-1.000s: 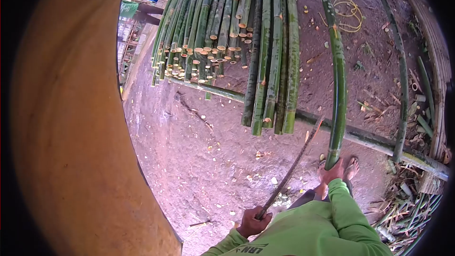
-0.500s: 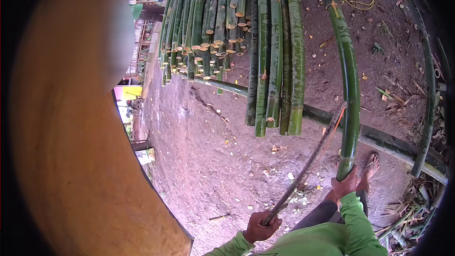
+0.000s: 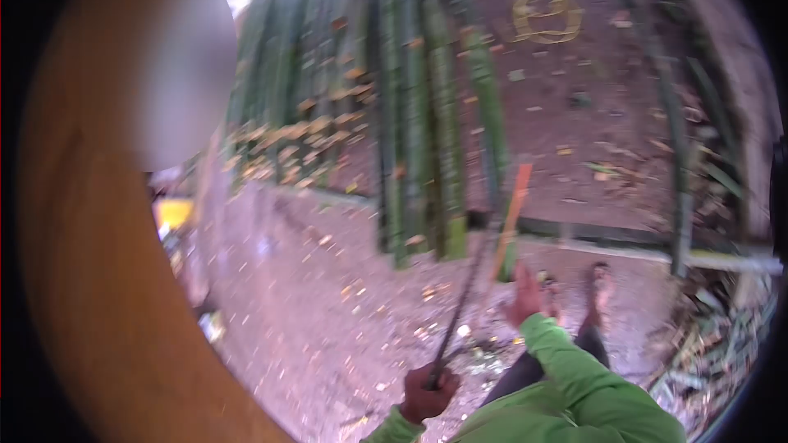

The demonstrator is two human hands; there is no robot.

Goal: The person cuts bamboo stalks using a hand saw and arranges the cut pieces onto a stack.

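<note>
My left hand (image 3: 428,392) is closed around the lower end of a thin dark stick (image 3: 461,312), which points up and away from me. An orange strip (image 3: 515,209) shows near the stick's far end; blur hides how the two are joined. My right hand (image 3: 524,299) is open, fingers stretched out, just beside the near end of a green bamboo pole (image 3: 491,115). That pole rests at the right side of a row of long bamboo poles (image 3: 414,148). Whether my right fingertips still touch it, I cannot tell.
A pile of cut bamboo (image 3: 304,57) extends to the left of the row. A bamboo pole (image 3: 591,242) lies crosswise on the ground under the ends. Coiled yellow cord (image 3: 547,15) lies behind, and bamboo scraps (image 3: 714,344) at right. A brown surface (image 3: 123,238) blocks the left side.
The bamboo pole my right hand gripped has moved left against the row, and that hand has opened. My left hand keeps the stick. The view has shifted and blurred.
</note>
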